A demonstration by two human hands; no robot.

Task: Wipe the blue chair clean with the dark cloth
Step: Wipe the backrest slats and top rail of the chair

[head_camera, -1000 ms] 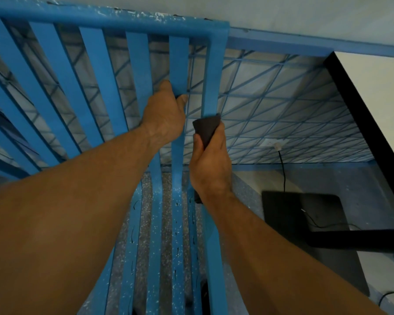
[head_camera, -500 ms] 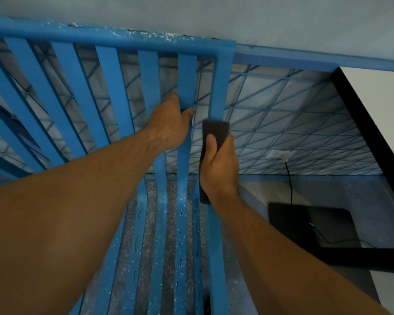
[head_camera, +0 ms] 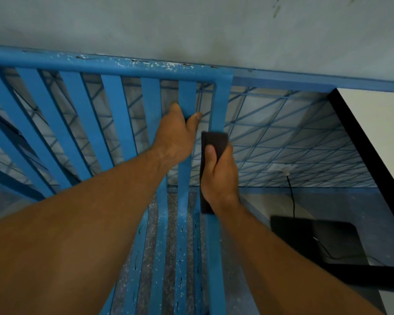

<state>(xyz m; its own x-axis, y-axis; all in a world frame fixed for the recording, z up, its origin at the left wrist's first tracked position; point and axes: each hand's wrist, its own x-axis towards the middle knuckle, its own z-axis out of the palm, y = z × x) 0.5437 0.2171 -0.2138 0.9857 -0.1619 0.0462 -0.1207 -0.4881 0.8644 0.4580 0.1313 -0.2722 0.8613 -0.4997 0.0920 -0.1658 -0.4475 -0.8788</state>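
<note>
Mid-wipe, we judged. The blue chair (head_camera: 117,110) stood close against the wall (head_camera: 191,26), and the work sat at its right edge. The right hand (head_camera: 218,178) clamped the dark cloth (head_camera: 215,142), thumb pressed on top and fingers curled behind. The cloth was folded into a long strip lying along the end post (head_camera: 221,105) of the chair back, its upper end just above the thumb and its lower end poking out below the wrist, near where the back met the seat. The left hand (head_camera: 175,137) gripped the neighbouring back slat (head_camera: 187,96), fingers hooked round it and thumb tip showing on the slat's right side; we guessed it was bracing the chair. The top rail (head_camera: 100,64) and seat slats (head_camera: 181,258) carried white flecks, and we could not tell dust from worn paint. To the right we noted a black table (head_camera: 359,142) and a cable (head_camera: 291,196) dropping to the floor. We logged the step as rubbing the end post. The next move, as we read it, called for sliding the cloth up the post toward the rail corner under firm thumb pressure, with the left hand bracing. The rail, the other slats and the seat looked not yet done.
</note>
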